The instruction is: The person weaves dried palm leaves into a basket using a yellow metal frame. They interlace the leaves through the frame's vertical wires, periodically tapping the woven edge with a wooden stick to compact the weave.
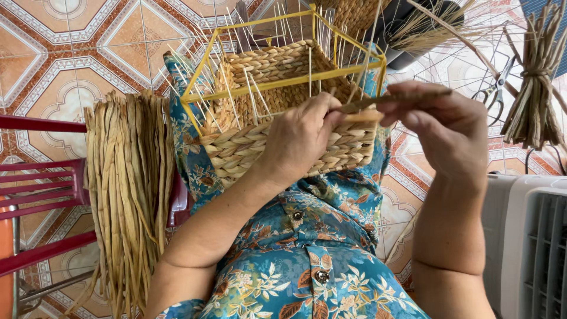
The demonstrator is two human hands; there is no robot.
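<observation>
A half-woven rectangular basket (277, 112) of tan braided straw rests tilted on a lap covered in blue floral cloth, its open top facing away. A yellow wire frame (283, 80) outlines its rim, and thin pale upright stakes (251, 97) stick up along the unfinished walls (they fan out unevenly). A flat brownish straw strand (378, 101) lies stretched just above the near wall, pinched between the left hand (301, 139) and the right hand (443, 127).
</observation>
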